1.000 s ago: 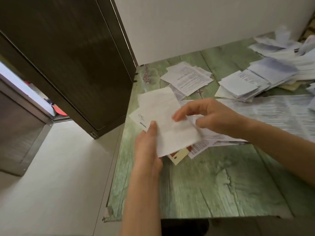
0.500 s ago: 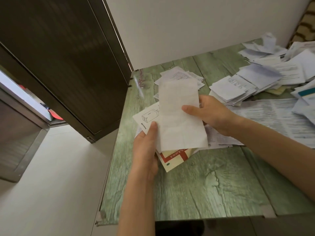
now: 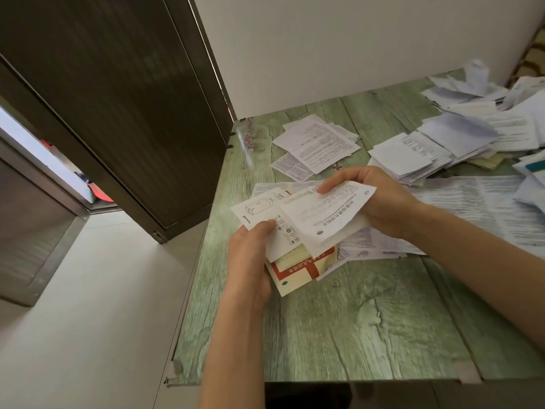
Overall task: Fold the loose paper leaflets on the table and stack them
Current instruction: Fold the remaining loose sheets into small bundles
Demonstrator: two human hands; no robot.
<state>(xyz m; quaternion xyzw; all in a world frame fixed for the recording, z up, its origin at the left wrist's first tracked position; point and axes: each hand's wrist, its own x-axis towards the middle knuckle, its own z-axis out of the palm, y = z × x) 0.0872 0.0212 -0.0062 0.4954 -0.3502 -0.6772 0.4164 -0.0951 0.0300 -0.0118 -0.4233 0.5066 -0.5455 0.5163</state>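
**paperguy:** Head cam is showing the right hand [image 3: 380, 199] curling over the far end of a printed leaflet [image 3: 327, 214], pinching it and bending it over toward the near side. The left hand [image 3: 250, 255] is pinching the near-left edge of the paper. Its thumb is sitting on the box-diagram sheet [image 3: 259, 211] just underneath, and its fingers are hiding below.

**mossy_t:** So it's folding, not stacking yet?

**paperguy:** That's what I'm guessing, the crease isn't looking set. The leaflet is hanging just above a messy little pile, with a red-and-cream leaflet [image 3: 298, 267] poking out, at the front-left of the green table [image 3: 339, 320]. A folded stack [image 3: 413, 154] is sitting farther back to the right, and a loose heap [image 3: 486, 113] is lying beyond it.

**mossy_t:** Then the next bit is probably calling for lining up the edges, pressing the crease flat, and carrying it over to that stack. Thin paper like that is likely going to flop, so I'm thinking both hands.
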